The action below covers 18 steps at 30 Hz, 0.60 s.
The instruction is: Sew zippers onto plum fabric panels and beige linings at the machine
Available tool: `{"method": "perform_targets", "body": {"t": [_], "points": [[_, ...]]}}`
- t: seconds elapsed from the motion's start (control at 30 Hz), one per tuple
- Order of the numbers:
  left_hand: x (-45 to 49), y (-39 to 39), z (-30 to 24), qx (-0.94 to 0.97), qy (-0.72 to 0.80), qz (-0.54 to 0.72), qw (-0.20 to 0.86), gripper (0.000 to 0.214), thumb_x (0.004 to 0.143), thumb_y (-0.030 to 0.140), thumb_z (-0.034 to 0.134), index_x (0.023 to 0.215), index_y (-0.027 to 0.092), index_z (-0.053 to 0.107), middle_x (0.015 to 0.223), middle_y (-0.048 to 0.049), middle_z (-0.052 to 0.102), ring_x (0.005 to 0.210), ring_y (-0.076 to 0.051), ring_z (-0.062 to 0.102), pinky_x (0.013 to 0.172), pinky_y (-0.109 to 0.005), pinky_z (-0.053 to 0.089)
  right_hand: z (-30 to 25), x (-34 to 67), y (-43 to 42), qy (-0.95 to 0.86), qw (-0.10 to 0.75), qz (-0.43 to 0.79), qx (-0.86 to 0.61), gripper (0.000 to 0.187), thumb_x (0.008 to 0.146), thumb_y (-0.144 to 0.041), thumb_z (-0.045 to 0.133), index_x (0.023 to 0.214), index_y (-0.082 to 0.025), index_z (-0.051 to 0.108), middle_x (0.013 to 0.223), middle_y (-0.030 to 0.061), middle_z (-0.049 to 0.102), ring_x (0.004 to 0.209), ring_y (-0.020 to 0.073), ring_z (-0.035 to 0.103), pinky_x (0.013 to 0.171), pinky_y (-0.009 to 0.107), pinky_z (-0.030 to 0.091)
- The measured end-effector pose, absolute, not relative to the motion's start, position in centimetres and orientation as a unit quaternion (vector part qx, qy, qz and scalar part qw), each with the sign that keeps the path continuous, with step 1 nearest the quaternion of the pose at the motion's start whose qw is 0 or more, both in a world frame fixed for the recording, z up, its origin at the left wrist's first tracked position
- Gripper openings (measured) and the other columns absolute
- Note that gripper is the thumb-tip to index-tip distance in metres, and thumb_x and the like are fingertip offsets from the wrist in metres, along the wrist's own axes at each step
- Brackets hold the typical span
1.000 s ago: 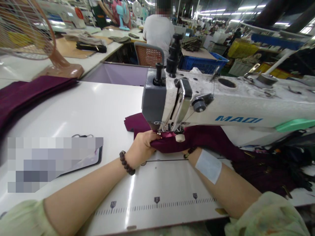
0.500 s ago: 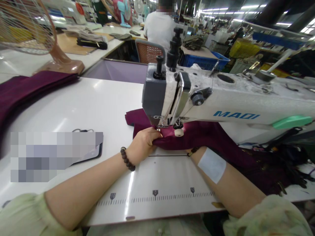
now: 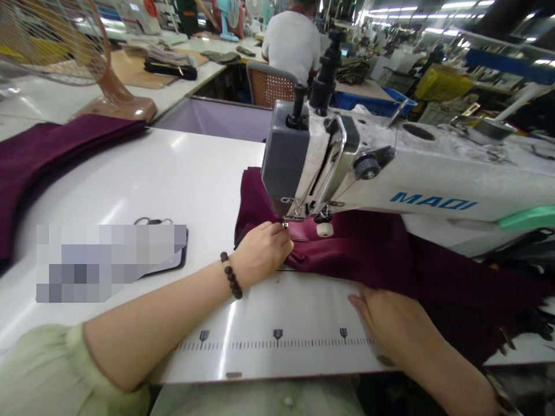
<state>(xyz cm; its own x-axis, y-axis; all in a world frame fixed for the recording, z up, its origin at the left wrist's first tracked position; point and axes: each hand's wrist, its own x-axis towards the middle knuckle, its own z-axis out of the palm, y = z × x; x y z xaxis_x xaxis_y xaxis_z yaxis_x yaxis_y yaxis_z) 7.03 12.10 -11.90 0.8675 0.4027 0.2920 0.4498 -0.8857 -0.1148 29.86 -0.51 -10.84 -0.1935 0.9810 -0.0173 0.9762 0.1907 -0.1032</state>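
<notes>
Burgundy fabric [image 3: 355, 245] lies bunched on the sewing machine bed, under the presser foot [image 3: 285, 224] and off to the right. My left hand [image 3: 264, 251], with a beaded bracelet [image 3: 231, 275] at the wrist, is closed on the fabric's near edge, right beside the foot. Its fingers curl inward, and the fingertips are partly hidden. At the fabric's front edge, further right, is my right hand [image 3: 390, 318]. Its thumb stands apart, off the cloth, while the other fingers are partly hidden at the edge. The white sewing machine [image 3: 433, 173] stands over the fabric.
A phone-like object [image 3: 184, 254], largely pixelated, lies left on the white table [image 3: 203, 173]. Stacked burgundy fabric [image 3: 65, 150] and a brown fan [image 3: 117, 98] are further left. Behind the machine, a person in white [image 3: 291, 43] sits on a chair [image 3: 273, 84]. A ruler scale [image 3: 277, 344] marks the front edge.
My right hand has drawn back toward me and right, out from behind the fabric. More cloth shows left of the needle. My left hand stays by the foot, its fingers more curled. The view shifted slightly.
</notes>
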Motion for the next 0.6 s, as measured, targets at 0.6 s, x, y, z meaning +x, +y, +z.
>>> {"method": "perform_targets", "body": {"t": [0.6], "points": [[6.4,12.4,-11.7,-0.955,-0.28,-0.093,0.019,0.021,0.089,0.015,0.044,0.076,0.014,0.061,0.08,-0.0045,0.062,0.076,-0.018,0.052,0.067,-0.029,0.038,-10.5,23.1,7.8,-0.816,0.1,0.117,-0.557,0.027,0.086,-0.012,0.042,0.108,-0.013,0.058,0.115,0.0104,0.058,0.105,0.0193,0.055,0.092,0.032,0.045]]}}
